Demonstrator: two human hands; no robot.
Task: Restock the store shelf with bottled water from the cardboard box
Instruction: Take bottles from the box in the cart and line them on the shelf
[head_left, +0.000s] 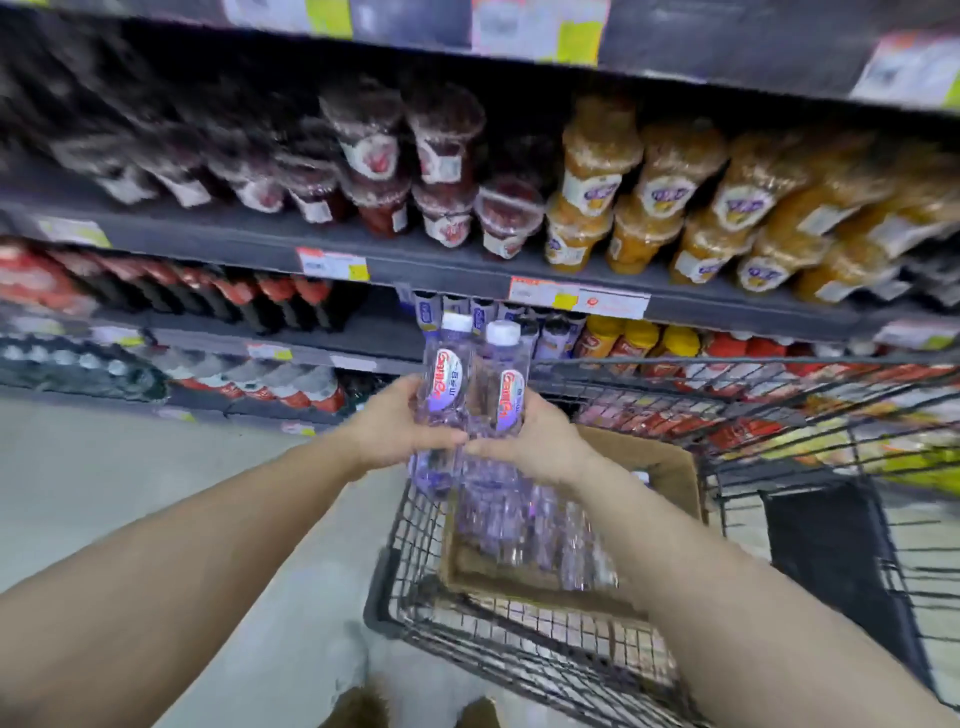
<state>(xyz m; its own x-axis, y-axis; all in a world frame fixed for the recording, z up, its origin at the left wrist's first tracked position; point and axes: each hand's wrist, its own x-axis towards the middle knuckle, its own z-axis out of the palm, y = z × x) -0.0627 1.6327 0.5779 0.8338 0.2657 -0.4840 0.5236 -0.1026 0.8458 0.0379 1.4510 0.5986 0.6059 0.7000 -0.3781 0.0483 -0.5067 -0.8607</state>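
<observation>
My left hand (397, 426) grips a clear water bottle (444, 374) with a white cap and a red and purple label. My right hand (535, 441) grips a second, matching bottle (506, 384) right beside it. Both bottles stand upright and touch each other, held in front of me above the cart. Below them an open cardboard box (665, 467) sits in the wire cart and holds several more bottles (540, 530). On the shelf (374, 332) behind the held bottles, a row of similar bottles (483, 312) shows under the shelf lip.
A black wire shopping cart (410, 587) stands directly before me, close to the shelves. Upper shelf carries red and orange jars (592, 171). Dark bottles with red caps (280, 301) stand left, yellow-capped bottles (639, 338) right. Grey floor (130, 457) spreads to the left.
</observation>
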